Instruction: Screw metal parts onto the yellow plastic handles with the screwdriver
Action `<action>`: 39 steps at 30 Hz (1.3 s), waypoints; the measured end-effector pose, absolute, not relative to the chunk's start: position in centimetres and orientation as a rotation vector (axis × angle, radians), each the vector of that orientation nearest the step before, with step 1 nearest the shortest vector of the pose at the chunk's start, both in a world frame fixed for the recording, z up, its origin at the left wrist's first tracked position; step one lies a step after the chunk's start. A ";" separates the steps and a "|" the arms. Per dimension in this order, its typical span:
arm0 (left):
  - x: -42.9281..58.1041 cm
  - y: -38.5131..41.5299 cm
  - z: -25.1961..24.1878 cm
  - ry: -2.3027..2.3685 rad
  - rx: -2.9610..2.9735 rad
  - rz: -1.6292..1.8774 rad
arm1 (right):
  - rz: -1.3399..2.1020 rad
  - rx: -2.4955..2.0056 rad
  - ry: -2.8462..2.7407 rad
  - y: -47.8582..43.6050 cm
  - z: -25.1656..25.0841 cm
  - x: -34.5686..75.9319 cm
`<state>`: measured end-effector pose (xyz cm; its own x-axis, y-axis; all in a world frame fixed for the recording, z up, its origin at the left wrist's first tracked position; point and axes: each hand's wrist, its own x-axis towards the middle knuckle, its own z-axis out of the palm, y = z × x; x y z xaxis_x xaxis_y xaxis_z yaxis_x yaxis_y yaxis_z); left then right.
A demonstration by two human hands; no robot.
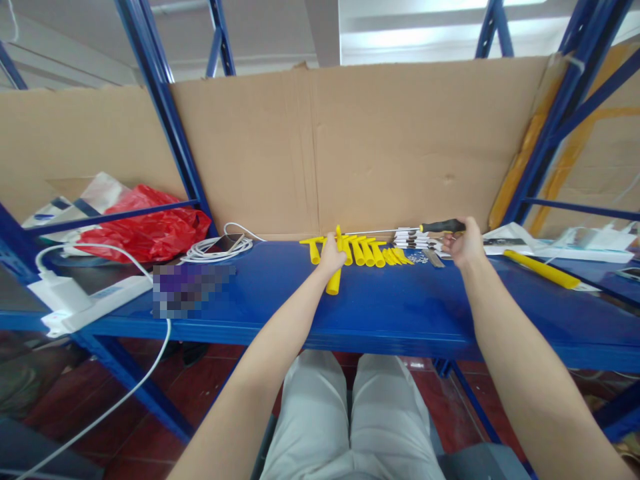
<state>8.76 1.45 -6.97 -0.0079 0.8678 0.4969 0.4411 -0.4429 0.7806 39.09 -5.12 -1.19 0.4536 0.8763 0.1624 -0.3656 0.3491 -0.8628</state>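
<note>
My left hand (330,256) is closed around a yellow T-shaped plastic piece (333,283), its round tube end pointing towards me. In my right hand (467,247) is a screwdriver (441,227) with a black and yellow handle. Its long thin shaft points left, towards the top of the yellow piece; whether the tip touches it I cannot tell. Several similar yellow pieces (369,256) lie in a row beside my left hand. Right of them are small flat yellow parts (399,257), scattered tiny metal bits (416,257), a grey metal plate (433,259) and a white-and-dark stack (407,239).
The blue shelf top (280,293) is backed by a cardboard sheet (400,133). At left are a red plastic bag (150,223), a coiled white cable (215,249) and a power strip (107,303). A long yellow tube (543,269) lies at right by white boxes (590,243).
</note>
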 end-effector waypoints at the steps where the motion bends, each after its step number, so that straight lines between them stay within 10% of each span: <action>1: 8.8 1.4 -6.9 1.354 1.868 1.433 | 0.897 -0.875 -0.661 -5.5 -0.8 38.7; 39: 9.4 -1.9 -4.5 1.328 1.821 1.565 | 0.952 -1.005 -0.839 -6.0 -0.7 35.0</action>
<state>9.39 -1.95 -4.53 -0.0750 0.8383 0.5400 0.3963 -0.4719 0.7876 35.03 -5.97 -0.74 0.3557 0.9248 0.1351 -0.2505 0.2336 -0.9395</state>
